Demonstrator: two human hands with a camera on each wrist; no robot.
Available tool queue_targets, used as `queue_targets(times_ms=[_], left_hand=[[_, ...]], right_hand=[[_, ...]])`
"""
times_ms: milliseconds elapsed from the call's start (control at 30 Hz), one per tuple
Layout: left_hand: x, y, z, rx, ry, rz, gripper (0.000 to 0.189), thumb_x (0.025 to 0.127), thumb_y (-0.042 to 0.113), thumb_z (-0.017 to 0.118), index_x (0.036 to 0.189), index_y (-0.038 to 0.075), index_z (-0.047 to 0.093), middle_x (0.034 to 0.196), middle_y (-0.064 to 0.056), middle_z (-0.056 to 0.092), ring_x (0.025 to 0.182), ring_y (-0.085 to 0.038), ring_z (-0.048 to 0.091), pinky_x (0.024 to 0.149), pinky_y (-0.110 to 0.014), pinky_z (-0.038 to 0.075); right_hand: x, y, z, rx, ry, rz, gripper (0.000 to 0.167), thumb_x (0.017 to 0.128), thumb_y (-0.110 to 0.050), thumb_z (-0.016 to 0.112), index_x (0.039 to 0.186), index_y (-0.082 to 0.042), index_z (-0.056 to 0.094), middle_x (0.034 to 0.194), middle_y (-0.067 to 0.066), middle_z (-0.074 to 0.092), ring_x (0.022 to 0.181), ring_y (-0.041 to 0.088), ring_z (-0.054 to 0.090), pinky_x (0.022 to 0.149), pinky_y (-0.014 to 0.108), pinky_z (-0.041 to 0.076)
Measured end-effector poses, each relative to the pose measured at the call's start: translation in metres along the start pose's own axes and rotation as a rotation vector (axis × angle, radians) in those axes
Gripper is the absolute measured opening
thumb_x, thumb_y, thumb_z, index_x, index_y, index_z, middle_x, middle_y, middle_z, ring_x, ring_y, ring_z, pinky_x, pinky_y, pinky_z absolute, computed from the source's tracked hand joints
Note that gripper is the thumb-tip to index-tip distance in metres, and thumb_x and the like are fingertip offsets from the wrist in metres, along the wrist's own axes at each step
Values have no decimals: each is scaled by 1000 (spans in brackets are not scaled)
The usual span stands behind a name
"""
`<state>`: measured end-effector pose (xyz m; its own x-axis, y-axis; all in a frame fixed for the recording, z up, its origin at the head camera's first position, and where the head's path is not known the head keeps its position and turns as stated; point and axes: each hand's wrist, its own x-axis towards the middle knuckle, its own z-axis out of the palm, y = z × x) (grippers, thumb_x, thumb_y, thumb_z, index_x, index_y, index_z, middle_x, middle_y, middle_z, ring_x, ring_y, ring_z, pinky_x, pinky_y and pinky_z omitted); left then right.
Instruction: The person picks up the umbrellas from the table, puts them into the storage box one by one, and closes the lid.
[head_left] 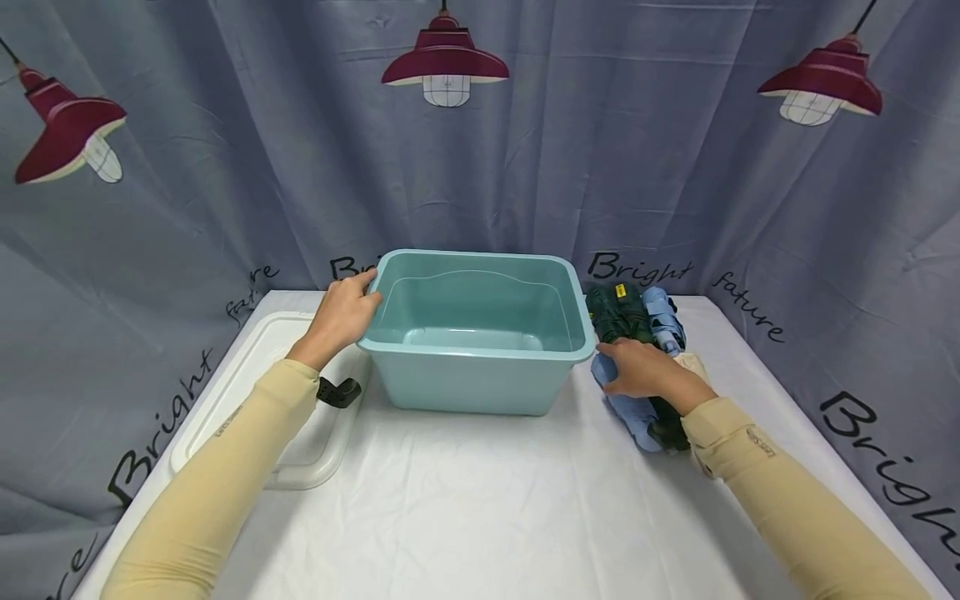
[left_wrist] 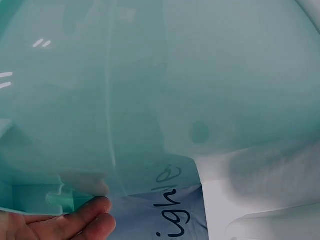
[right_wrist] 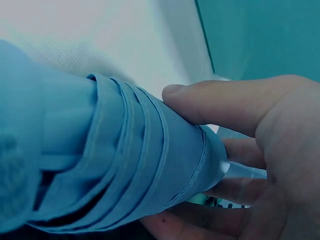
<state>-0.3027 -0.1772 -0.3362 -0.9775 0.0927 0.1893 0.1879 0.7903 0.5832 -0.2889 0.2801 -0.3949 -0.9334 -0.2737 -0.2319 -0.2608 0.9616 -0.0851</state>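
Observation:
A teal plastic bin (head_left: 457,382) stands on the white-covered table. At its left rim, my left hand (head_left: 345,312) grips the edge, with fingertips (left_wrist: 100,225) visible below the rim in the left wrist view. To the right of the bin lies a pile of rolled-up folding umbrellas. My right hand (head_left: 647,369) holds a blue folded umbrella (right_wrist: 170,150), thumb on one side and fingers round the other. Behind that hand are a dark green umbrella (head_left: 617,310) and another blue umbrella (head_left: 660,312). A beige item (head_left: 692,363) is partly hidden by the right hand.
A white lid (head_left: 318,471) lies flat left of the bin, partly under my left forearm. A black strap (head_left: 339,392) sits at the left wrist. Behind the table hangs a grey-blue curtain (head_left: 480,183) printed with lamps and lettering.

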Motion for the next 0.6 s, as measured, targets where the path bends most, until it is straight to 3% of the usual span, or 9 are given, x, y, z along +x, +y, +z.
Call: queue_targets(times_ms=[200, 433, 600], left_hand=[[0, -1, -1, 5, 8, -1, 56, 101, 20, 43, 155, 3, 38, 145, -24, 54, 118, -36, 60, 92, -51, 47], [-1, -1, 0, 23, -1, -6, 57, 102, 23, 42, 156, 7, 37, 148, -22, 51, 131, -39, 53, 102, -56, 42], [-2, -1, 0, 62, 1, -18, 57, 103, 26, 43, 157, 10, 37, 143, -22, 57, 126, -40, 57, 103, -59, 40]], right_hand=[[3, -5, -1, -26, -25, 13, 84, 81, -26, 84, 150, 1, 44, 139, 29, 53, 117, 44, 60, 94, 59, 51], [6, -5, 1, -28, -46, 18, 81, 83, -24, 83, 149, 2, 44, 138, 31, 52, 114, 43, 60, 93, 61, 50], [5, -3, 4, 6, -39, 30, 80, 83, -20, 81, 150, 2, 43, 138, 32, 50, 111, 41, 60, 92, 61, 51]])
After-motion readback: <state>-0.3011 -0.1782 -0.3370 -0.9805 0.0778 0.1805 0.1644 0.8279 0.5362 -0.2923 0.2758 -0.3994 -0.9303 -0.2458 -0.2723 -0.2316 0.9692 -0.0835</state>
